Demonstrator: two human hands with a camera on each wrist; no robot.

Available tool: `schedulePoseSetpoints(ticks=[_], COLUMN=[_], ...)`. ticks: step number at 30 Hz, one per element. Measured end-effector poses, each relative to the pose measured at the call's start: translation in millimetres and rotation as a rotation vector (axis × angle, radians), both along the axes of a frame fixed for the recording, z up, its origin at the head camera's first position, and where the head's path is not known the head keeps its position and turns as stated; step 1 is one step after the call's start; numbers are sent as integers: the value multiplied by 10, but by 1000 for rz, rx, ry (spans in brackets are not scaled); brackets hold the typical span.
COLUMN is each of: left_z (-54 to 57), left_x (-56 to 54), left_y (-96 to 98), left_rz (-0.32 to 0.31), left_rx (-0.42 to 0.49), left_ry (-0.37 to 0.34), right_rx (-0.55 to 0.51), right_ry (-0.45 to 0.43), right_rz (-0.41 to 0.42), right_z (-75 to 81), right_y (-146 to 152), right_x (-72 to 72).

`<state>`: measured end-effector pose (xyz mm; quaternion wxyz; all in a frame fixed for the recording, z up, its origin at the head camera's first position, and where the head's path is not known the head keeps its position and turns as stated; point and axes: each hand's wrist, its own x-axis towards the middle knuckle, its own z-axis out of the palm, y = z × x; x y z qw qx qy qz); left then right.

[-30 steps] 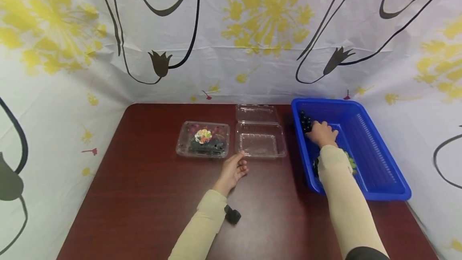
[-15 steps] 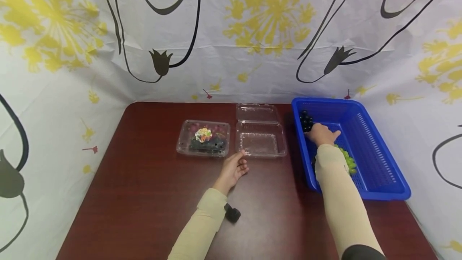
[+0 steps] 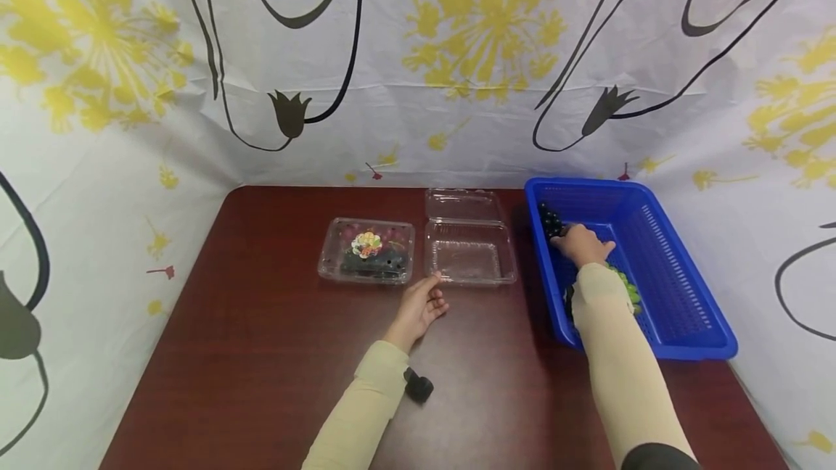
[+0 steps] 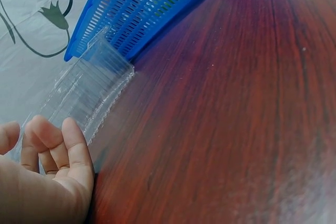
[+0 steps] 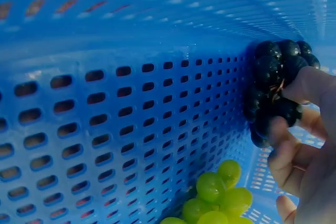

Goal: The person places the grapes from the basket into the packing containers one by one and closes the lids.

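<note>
My right hand [image 3: 581, 244] is inside the blue basket [image 3: 695, 274], at its left side. Its thumb and fingers pinch a bunch of black grapes [image 5: 270, 72] near the stem, against the basket wall. Green grapes [image 5: 212, 198] lie below that hand in the right wrist view, and the forearm partly hides them in the head view. My left hand [image 3: 418, 310] is at the front edge of an open clear plastic clamshell box [image 3: 466, 260], fingertips right at the rim, its fingers loosely bent. No fruit shows in that box, and its lid is folded back.
Left of the open box stands a closed clear clamshell box [image 3: 333, 267] with red and dark fruit and a flower-shaped sticker [image 3: 367, 244]. All stand on a dark red wooden table [image 3: 261, 354]. A patterned white cloth [image 3: 366, 56] hangs behind and at both sides.
My right hand has shifted slightly at the black grapes, and more of the green grapes shows beside the forearm than a second ago. The left hand stays at the clear box.
</note>
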<state>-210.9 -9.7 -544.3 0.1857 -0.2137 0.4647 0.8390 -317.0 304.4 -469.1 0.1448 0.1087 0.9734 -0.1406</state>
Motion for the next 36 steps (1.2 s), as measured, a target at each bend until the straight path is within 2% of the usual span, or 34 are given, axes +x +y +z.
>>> schedulePoseSetpoints(ticks=[7,11,15,24,30,36], left_z=[17,14,14,26,16,22], left_x=[-9,-21,-15,5,-16,-17], left_y=[-17,-16,-14,-18,-20,-21], left_rz=[-9,-9,-11,0,-3,-8], left_rx=[2,8,15,8,14,13], left_ry=[6,3,2,0,-1,-5], right_rx=[-65,-106,-140,-199,-258,-341], right_ry=[35,57,76,73,105,152], right_rz=[12,-18,-61,-91,-98,-149], right_z=[-26,-12,22,88,134,240], right_y=[21,44,61,155,256,316], right_x=[-12,25,80,125,155,183])
